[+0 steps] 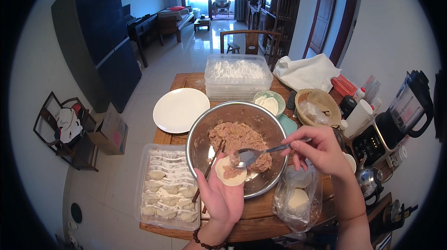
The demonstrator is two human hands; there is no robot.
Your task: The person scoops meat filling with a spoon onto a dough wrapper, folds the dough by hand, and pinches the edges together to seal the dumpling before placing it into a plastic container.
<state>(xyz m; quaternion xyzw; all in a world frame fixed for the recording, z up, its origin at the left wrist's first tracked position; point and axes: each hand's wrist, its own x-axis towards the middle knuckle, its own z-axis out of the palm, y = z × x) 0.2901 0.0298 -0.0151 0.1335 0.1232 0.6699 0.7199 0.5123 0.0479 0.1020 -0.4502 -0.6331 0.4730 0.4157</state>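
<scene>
On the fingers of my left hand point(223, 197) lies a round dumpling wrapper point(234, 180), with a small lump of minced meat filling point(230, 171) on it. My right hand point(316, 148) grips a metal spoon point(247, 157) by its handle, the bowl just over the wrapper's upper edge. Below both hands is a large steel mixing bowl point(195, 124) with pink minced filling point(241, 134) in it. Wooden chopsticks point(206, 180) lean over the bowl's near left rim, partly behind my left hand. Wrappers point(298, 199) lie in a clear plastic bag point(284, 211) below my right hand.
At left, a floured plastic tray point(167, 162) holds several folded dumplings point(171, 201). Behind it is a white plate point(181, 110). Stacked lidded containers point(239, 75) and a flour bowl point(269, 102) stand farther back. A wicker basket point(303, 98), blender point(387, 124) and kettle point(370, 180) line the right.
</scene>
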